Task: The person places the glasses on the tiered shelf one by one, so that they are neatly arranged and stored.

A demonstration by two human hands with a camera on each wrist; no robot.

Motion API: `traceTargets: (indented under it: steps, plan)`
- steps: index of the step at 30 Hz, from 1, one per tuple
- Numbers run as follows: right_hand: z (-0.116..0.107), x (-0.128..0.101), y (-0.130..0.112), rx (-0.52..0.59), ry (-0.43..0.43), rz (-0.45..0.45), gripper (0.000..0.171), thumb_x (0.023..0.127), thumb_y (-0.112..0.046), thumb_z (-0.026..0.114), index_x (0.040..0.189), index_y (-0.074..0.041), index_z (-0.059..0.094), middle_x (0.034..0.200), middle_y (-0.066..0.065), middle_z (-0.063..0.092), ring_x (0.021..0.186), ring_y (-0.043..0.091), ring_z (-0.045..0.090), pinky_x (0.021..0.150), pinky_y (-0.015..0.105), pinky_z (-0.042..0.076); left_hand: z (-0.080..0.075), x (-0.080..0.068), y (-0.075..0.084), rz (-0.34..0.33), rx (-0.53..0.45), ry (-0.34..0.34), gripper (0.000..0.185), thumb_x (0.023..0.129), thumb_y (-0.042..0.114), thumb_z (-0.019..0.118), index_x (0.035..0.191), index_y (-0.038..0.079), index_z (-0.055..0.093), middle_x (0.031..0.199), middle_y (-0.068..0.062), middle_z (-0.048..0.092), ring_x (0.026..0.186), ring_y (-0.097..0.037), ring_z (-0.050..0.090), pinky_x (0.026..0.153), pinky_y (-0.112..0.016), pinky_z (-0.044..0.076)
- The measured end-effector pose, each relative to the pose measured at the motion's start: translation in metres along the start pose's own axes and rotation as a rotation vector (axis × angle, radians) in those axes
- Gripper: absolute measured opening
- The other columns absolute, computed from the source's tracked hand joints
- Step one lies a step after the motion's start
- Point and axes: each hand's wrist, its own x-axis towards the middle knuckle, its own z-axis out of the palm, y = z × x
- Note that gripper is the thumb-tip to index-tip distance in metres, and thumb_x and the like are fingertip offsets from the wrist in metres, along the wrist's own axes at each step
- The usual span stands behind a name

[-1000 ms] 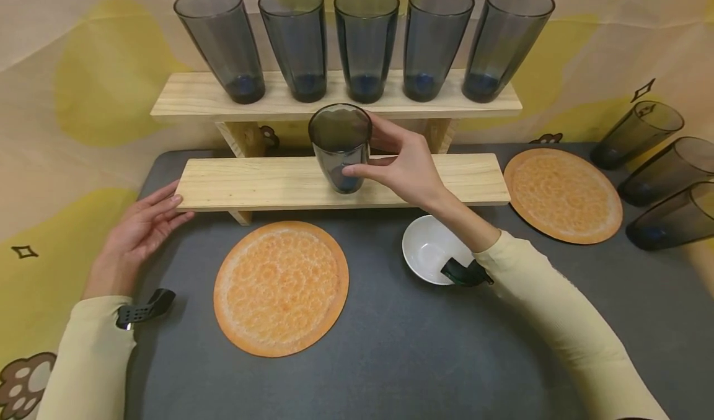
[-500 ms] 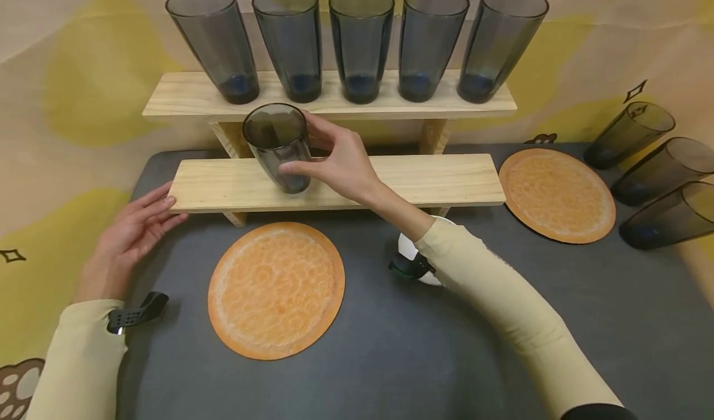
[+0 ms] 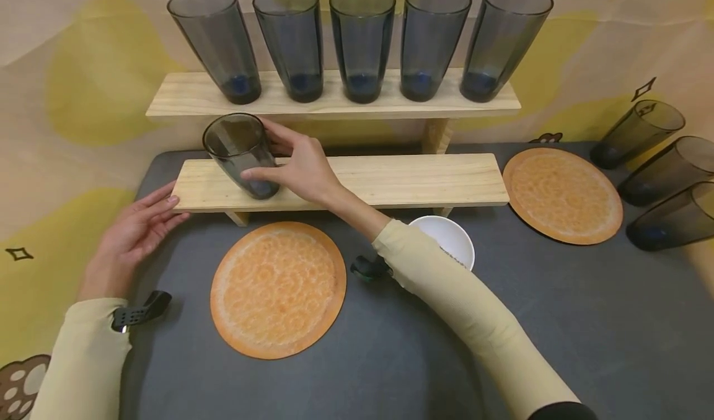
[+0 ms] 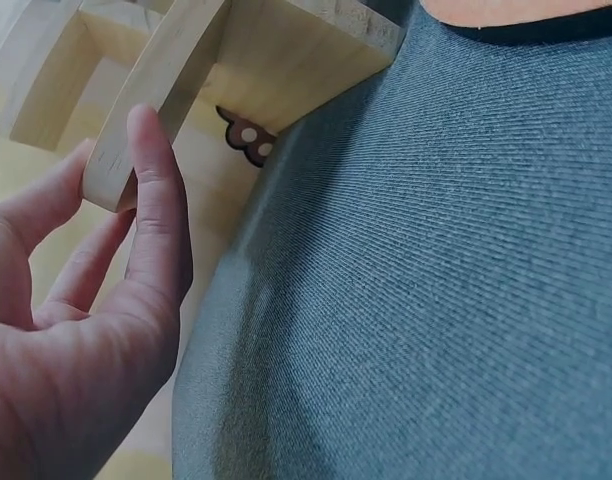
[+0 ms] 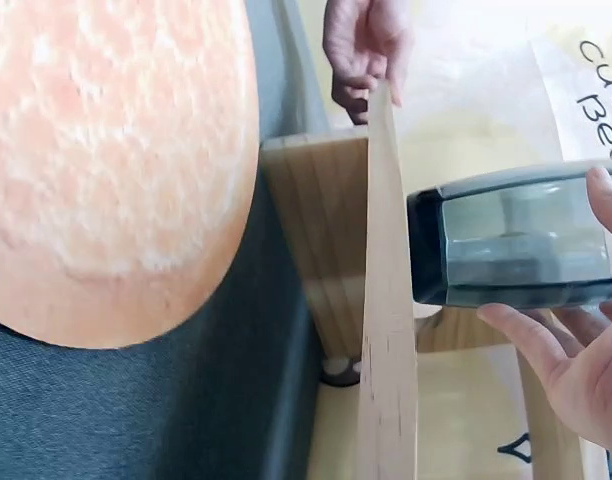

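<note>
- Right hand [image 3: 298,169] grips a dark glass tumbler [image 3: 241,153], thumb on the near side, fingers wrapped round the far side.
- Tumbler sits on the lower wooden shelf [image 3: 390,181], near its left end, base on the board, tilted slightly left in the head view.
- Right wrist view: tumbler [image 5: 516,250] base meets the shelf board [image 5: 386,330]; fingers [image 5: 531,345] curl round the glass.
- Left hand [image 3: 131,234], fingers straight and relaxed, holds nothing; fingertips touch the left end of the lower shelf.
- Left wrist view: fingers [image 4: 156,215] lie against the board's end [image 4: 136,120].
- Upper shelf [image 3: 195,98] behind carries five tumblers [image 3: 362,42] in a row.
- Near the lower shelf on the grey mat [image 3: 390,358]: orange round placemat [image 3: 279,287], white bowl [image 3: 449,237] to its right.
- Far right: second orange placemat [image 3: 563,194], three tumblers [image 3: 664,169] beside it.
</note>
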Motion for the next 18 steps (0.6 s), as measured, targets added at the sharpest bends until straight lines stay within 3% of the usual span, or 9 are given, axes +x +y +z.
traceTargets:
  steps: [9, 14, 18]
  plan:
    - [0.011, 0.008, 0.000, -0.103, -0.041, -0.007, 0.089, 0.079, -0.028, 0.085, 0.152, -0.018, 0.036, 0.145, 0.000, 0.049, 0.119, 0.007, 0.056, 0.091, 0.014, 0.049, 0.001, 0.000, 0.000, -0.004, 0.005, -0.001, 0.039, 0.101, -0.011, 0.034, 0.126, 0.000, 0.062, 0.119, -0.020, 0.066, 0.106, -0.029, 0.067, 0.085, -0.040, 0.058]
    - [0.008, 0.005, -0.005, -0.244, -0.054, -0.002, 0.092, 0.079, -0.038, 0.083, 0.154, -0.021, 0.031, 0.145, -0.002, 0.049, 0.123, 0.006, 0.053, 0.100, 0.016, 0.043, 0.002, 0.001, -0.001, -0.009, 0.000, 0.010, 0.038, 0.101, -0.011, 0.035, 0.125, 0.000, 0.062, 0.118, -0.020, 0.067, 0.105, -0.030, 0.067, 0.085, -0.041, 0.058]
    - [0.001, 0.001, -0.011, -0.258, -0.070, 0.004, 0.091, 0.081, -0.039, 0.081, 0.154, -0.022, 0.030, 0.146, -0.001, 0.048, 0.128, 0.008, 0.050, 0.103, 0.018, 0.042, 0.002, 0.000, -0.001, 0.002, -0.009, 0.006, 0.038, 0.101, -0.011, 0.034, 0.125, -0.001, 0.062, 0.118, -0.020, 0.067, 0.105, -0.030, 0.067, 0.084, -0.041, 0.058]
